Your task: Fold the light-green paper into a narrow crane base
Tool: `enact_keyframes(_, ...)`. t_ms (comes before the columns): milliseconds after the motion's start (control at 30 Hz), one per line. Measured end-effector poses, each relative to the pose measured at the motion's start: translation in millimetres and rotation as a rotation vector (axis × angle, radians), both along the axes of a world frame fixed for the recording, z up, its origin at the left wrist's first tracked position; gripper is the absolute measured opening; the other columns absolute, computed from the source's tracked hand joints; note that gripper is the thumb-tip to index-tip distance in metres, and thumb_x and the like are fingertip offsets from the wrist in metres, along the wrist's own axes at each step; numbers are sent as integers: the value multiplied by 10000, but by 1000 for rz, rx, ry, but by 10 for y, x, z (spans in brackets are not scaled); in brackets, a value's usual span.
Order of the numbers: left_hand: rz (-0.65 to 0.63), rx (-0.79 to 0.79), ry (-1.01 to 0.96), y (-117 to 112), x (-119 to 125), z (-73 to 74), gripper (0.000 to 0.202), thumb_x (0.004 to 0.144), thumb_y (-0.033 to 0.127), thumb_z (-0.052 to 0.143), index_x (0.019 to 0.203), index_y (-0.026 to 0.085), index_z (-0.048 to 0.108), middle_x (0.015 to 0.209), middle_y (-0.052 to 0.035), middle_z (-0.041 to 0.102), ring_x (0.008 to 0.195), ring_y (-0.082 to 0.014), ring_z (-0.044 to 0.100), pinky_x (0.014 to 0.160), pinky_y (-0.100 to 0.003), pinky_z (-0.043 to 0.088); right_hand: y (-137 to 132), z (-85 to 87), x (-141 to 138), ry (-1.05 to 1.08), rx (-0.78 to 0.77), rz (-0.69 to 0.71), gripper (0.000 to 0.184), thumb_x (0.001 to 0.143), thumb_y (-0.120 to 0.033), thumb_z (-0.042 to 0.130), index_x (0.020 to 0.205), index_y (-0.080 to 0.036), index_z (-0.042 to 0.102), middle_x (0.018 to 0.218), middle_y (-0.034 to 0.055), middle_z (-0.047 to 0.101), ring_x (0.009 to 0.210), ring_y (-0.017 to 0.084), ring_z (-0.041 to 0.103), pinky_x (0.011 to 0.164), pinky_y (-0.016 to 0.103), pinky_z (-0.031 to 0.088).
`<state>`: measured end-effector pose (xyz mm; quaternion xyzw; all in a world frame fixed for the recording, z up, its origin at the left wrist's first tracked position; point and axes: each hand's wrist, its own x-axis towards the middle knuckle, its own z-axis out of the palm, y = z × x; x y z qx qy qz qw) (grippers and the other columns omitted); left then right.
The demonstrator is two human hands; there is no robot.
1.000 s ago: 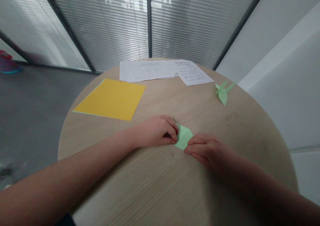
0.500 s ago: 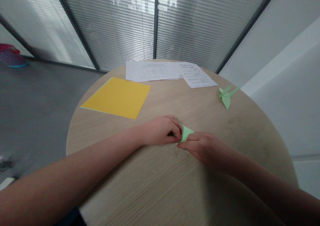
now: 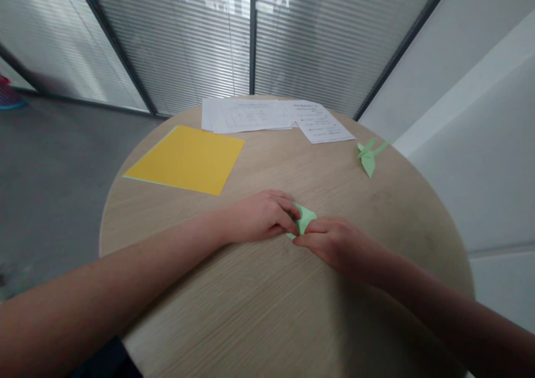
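Worktop (image 3: 234,311): round, pale, wood-grained. Light-green paper (image 3: 307,216), small, lies near its middle, well in from the rim, partly covered by both hands. Left hand (image 3: 261,216) comes in from the left side; fingers bent, tips holding the left part of the paper against the surface. Right hand (image 3: 340,244) comes in from the right; thumb and fingers brought together, pinching the paper at its right and near side. Fingertips of the two hands nearly meet at the near edge of the paper; whether they touch cannot be told. Fold lines hidden under the fingers.

Yellow sheet (image 3: 188,158): flat, toward the far left edge of the worktop, green showing along two of its sides. White printed sheets (image 3: 251,116): overlapping, along the far edge, the right-hand one angled; print not legible. Green folded figure (image 3: 368,158): pointed parts, near the far right edge, well apart from the hands. Basket (image 3: 9,98): on the grey floor (image 3: 62,149) beyond the left edge, cut off by the frame.
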<state>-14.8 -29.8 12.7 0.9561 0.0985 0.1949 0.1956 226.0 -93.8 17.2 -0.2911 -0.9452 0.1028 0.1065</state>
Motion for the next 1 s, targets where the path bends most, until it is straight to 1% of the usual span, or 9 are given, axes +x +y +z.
enact_keyframes(67,-5,11,10,1,3,15,246,1011,169,581,992,244,814,1079,-70,771,1016,-226,683,951,-377,535,-51,49,38,-16,-43,-14,231,971,-79,585,1036,-192,775,926,59,734,791,176,661,703,291,485)
enact_keyframes(133,-11,14,14,7,2,23,250,1014,173,575,1007,250,812,1087,-73,771,1029,-227,684,962,-380,536,-96,95,80,-13,-79,-22,254,958,-48,572,1006,-195,772,936,62,735,791,177,659,705,292,495)
enact_keyframes(267,-12,18,9,19,-4,16,248,994,145,587,1008,246,814,1100,-76,767,1046,-229,681,971,-376,536,-140,143,156,24,-86,-6,255,961,-42,562,992,-184,771,916,71,720,816,188,650,735,307,511)
enact_keyframes(367,1,10,3,15,-6,12,247,978,127,597,995,240,816,1101,-76,764,1037,-223,684,960,-367,539,-150,150,207,45,-101,-11,267,975,-49,545,967,-187,774,911,71,712,846,188,640,769,317,511)
enact_keyframes(567,15,14,-2,5,-17,4,254,970,118,598,997,244,816,1104,-70,765,1052,-224,686,968,-370,540,-226,156,337,57,-122,-40,274,1006,-84,527,994,-203,773,950,71,718,859,180,639,772,321,496)
enact_keyframes(733,17,17,-24,20,-23,-21,254,962,113,606,1002,248,818,1110,-71,764,1046,-219,690,963,-365,542,-338,176,463,24,-112,-71,276,992,-76,547,1025,-219,781,973,68,731,861,185,648,770,326,499)
enact_keyframes(867,17,10,-15,14,-20,-10,271,966,102,588,1005,240,817,1106,-76,761,1045,-217,692,963,-361,541,-409,180,537,7,-107,-96,293,981,-54,547,1031,-222,782,947,57,729,845,185,653,770,325,502)
enact_keyframes(1000,25,8,-25,3,-21,-1,272,965,95,583,997,228,818,1110,-80,763,1054,-227,693,970,-373,537,-461,173,583,3,-106,-115,286,980,-56,551,1035,-219,779,962,66,734,856,192,661,780,332,517)
